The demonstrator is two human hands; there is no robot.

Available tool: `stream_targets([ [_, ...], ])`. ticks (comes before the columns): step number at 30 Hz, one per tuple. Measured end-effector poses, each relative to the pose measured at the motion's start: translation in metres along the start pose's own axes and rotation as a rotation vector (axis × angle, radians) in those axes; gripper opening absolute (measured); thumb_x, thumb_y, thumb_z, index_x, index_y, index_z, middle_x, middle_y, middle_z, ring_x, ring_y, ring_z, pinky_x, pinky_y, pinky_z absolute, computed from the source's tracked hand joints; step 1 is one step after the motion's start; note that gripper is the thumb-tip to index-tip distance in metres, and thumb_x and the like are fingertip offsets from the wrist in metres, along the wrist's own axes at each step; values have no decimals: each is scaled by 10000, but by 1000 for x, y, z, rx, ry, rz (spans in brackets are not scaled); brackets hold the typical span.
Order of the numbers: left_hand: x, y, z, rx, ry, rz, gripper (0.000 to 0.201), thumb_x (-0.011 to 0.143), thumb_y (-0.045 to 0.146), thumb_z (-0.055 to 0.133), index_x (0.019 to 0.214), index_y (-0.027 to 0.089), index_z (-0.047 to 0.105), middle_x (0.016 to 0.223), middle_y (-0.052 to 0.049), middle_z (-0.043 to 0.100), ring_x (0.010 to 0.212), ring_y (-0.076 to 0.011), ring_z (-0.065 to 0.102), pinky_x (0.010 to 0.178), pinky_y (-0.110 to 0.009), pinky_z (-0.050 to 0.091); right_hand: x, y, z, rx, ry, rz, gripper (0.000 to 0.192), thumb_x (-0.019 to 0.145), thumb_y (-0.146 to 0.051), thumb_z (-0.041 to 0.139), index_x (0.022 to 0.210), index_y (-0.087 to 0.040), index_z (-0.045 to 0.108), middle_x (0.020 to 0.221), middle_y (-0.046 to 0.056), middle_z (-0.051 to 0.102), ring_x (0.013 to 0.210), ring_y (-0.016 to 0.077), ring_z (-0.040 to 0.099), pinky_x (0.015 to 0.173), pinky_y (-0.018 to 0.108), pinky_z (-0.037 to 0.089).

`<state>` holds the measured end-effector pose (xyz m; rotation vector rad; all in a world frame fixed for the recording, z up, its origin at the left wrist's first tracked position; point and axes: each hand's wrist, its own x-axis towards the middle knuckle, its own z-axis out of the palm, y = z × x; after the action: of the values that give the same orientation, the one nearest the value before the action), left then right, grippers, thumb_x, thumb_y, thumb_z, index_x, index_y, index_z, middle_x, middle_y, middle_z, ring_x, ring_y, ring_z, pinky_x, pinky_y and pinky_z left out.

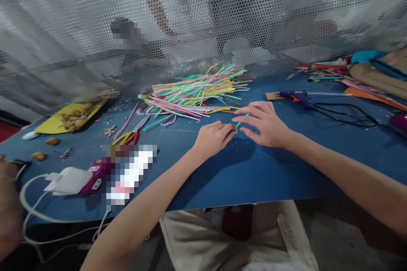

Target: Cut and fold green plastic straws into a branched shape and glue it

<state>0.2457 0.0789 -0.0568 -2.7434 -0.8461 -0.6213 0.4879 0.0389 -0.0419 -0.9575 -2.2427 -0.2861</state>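
Observation:
Above the blue table, my left hand (215,137) is closed in a pinch on a short teal straw-like piece (238,125), most of which the fingers hide. A thin, light thread or wire (179,130) runs out to the left of this hand. Just to the right, my right hand (265,125) has its fingers spread and curved around the teal piece's other side; I cannot tell whether a fingertip touches it. Behind both hands lies a loose pile of coloured straw-like sticks (197,89), pink, yellow, green and orange.
Scissors (140,125) and pliers (122,138) lie left of my hands. A phone (132,178) and a purple power strip with a white charger (71,181) sit nearer. At right is a blue glue gun (295,95) with its black cord. Perforated metal mesh (190,21) stands behind. Another person's hand (9,207) shows at far left.

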Motion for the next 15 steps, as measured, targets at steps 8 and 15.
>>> stream_targets([
  [8, -1, 0, 4, 0, 13, -27, 273, 1037, 377, 503, 1040, 272, 755, 941, -14, 791, 799, -168, 669, 657, -317, 414, -1, 5, 18, -36, -135, -45, 322, 1028, -344, 499, 1222, -186, 701, 1117, 99, 772, 1031, 245, 664, 990, 418, 408],
  [15, 1, 10, 3, -12, -4, -106, 268, 1023, 375, 509, 1026, 241, 741, 921, -45, 782, 812, -188, 699, 635, -306, 423, 2, -1, 24, 81, -155, 128, 191, 988, -305, 559, 936, -211, 716, 916, 59, 773, 863, 213, 696, 800, 330, 481],
])
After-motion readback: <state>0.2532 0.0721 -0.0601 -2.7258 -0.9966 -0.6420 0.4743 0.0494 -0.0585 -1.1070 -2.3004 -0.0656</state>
